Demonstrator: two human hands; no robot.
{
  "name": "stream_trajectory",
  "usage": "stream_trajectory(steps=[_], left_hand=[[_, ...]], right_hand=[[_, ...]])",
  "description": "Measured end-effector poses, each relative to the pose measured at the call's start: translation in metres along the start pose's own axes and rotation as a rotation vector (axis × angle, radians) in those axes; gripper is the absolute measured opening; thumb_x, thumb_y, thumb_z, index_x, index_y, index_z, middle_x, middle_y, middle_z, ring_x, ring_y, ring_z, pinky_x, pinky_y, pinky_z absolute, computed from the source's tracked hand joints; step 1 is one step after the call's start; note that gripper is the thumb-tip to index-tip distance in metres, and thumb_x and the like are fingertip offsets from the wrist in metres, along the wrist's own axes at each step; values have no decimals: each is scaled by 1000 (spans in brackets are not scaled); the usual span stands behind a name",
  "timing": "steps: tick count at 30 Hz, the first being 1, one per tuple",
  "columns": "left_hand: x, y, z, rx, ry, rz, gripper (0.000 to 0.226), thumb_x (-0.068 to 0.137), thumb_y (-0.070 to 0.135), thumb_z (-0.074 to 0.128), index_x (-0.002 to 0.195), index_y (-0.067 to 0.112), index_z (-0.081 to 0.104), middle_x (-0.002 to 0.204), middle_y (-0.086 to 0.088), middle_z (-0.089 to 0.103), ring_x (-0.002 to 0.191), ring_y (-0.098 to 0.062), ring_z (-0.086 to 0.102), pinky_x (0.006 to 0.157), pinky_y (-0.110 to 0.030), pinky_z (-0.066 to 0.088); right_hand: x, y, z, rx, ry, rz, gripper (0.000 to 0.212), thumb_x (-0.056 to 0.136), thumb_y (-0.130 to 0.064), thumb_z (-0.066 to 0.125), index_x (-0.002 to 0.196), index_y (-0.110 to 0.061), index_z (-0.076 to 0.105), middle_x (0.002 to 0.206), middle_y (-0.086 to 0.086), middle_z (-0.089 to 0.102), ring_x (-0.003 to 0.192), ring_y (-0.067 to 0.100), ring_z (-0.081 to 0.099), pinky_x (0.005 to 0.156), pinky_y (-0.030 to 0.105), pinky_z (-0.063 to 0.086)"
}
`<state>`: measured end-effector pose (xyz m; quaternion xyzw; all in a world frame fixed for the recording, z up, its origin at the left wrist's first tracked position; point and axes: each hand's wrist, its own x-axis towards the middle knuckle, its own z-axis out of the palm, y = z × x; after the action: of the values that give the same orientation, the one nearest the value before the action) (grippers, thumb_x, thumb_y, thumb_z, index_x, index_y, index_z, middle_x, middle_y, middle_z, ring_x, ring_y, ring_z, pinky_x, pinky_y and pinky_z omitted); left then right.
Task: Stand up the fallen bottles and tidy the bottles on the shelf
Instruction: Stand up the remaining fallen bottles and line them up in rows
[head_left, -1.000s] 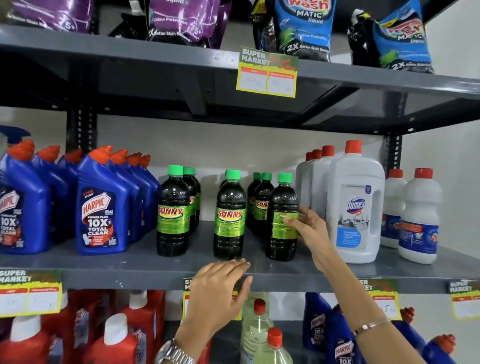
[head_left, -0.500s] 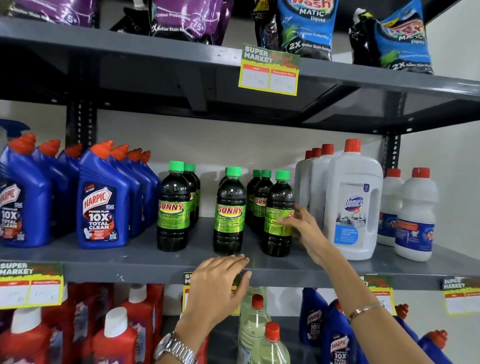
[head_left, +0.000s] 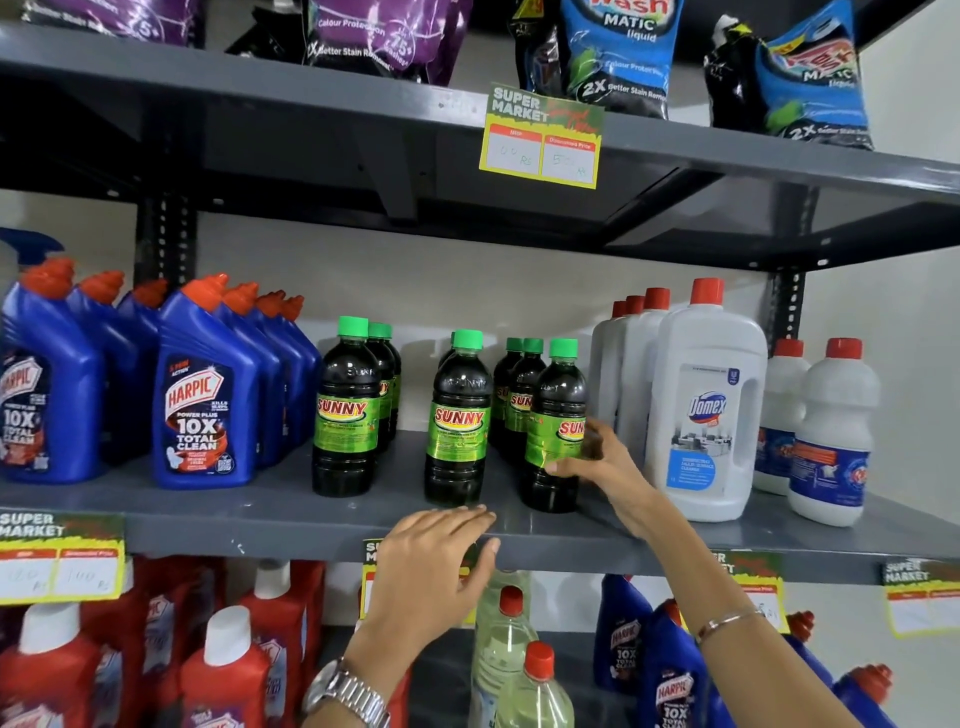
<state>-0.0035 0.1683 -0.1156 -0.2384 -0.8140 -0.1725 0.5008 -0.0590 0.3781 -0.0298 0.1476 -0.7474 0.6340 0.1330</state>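
Dark Sunny bottles with green caps stand upright in three short rows on the grey middle shelf (head_left: 260, 514). My right hand (head_left: 597, 457) grips the front bottle of the right row (head_left: 553, 415) around its green label, which faces partly right. The middle front bottle (head_left: 460, 421) and the left front bottle (head_left: 347, 410) stand free, labels forward. My left hand (head_left: 431, 566) rests on the shelf's front edge below the middle bottle, fingers spread, holding nothing. No bottle in view lies on its side.
Blue Harpic bottles (head_left: 202, 395) fill the shelf's left part. White Domex bottles (head_left: 706, 410) stand close to the right of my right hand, smaller white bottles (head_left: 831, 436) beyond. Detergent pouches sit on the shelf above; red, clear and blue bottles below.
My right hand has turned the right front Sunny bottle, so its label now shows the name toward the right. My left hand stays on the shelf edge.
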Motion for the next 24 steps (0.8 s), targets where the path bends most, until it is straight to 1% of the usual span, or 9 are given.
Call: stream_trajectory(steps=[3, 7, 10, 13, 15, 17, 19, 21, 24], left_hand=[[0, 0, 0, 2, -1, 4, 29, 82, 40, 52, 94, 27, 75, 98, 16, 71, 90, 0, 65, 80, -19, 45], [0, -1, 1, 9, -1, 5, 28, 82, 40, 53, 95, 26, 74, 99, 15, 71, 91, -1, 65, 80, -21, 47], [1, 0, 1, 14, 0, 4, 28, 82, 39, 53, 95, 26, 74, 98, 14, 71, 90, -1, 66, 80, -21, 47], [1, 1, 0, 18, 2, 4, 28, 82, 39, 53, 94, 26, 75, 98, 15, 71, 90, -1, 66, 80, -21, 47], [1, 2, 0, 17, -1, 0, 28, 82, 39, 53, 95, 26, 75, 98, 15, 71, 90, -1, 66, 80, -21, 46], [1, 2, -1, 16, 0, -6, 28, 82, 39, 53, 94, 26, 75, 97, 15, 71, 90, -1, 66, 80, -20, 46], [1, 2, -1, 15, 1, -9, 28, 82, 39, 53, 94, 26, 75, 98, 15, 71, 91, -1, 65, 80, -20, 45], [1, 2, -1, 16, -1, -8, 28, 82, 40, 53, 94, 26, 75, 98, 15, 71, 91, -1, 65, 81, -19, 45], [2, 3, -1, 17, 2, -9, 28, 82, 40, 53, 94, 27, 75, 98, 15, 71, 91, -1, 65, 81, -19, 44]], right_hand=[[-2, 8, -1, 12, -39, 43, 75, 64, -9, 81, 129, -12, 42, 118, 8, 61, 98, 15, 58, 70, 23, 41], [1, 8, 0, -6, -22, 42, 70, 65, -9, 81, 123, -17, 42, 118, 5, 59, 95, 8, 57, 72, 19, 42], [0, 9, 0, -37, -71, 47, 70, 65, -3, 80, 121, -19, 41, 121, 4, 55, 94, 2, 54, 75, 15, 41], [1, 10, 0, -59, -48, 47, 74, 63, -7, 82, 123, -16, 41, 119, 4, 56, 93, 2, 53, 73, 13, 40], [1, 11, 1, -80, -43, 46, 73, 63, -12, 83, 122, -18, 39, 117, 1, 54, 95, 5, 53, 76, 15, 39], [2, 11, 1, -93, -60, 59, 78, 64, -15, 83, 128, -17, 38, 119, 1, 53, 103, 12, 51, 86, 21, 37], [3, 13, 0, -102, -76, 70, 80, 63, -17, 83, 130, -17, 38, 125, 3, 54, 112, 17, 49, 92, 26, 35], [3, 13, 1, -109, -64, 65, 77, 61, -19, 85, 123, -20, 40, 126, 5, 55, 116, 20, 50, 93, 27, 36], [1, 10, 2, -114, -65, 62, 72, 63, -18, 83, 118, -22, 37, 122, 3, 54, 112, 17, 50, 91, 25, 35]])
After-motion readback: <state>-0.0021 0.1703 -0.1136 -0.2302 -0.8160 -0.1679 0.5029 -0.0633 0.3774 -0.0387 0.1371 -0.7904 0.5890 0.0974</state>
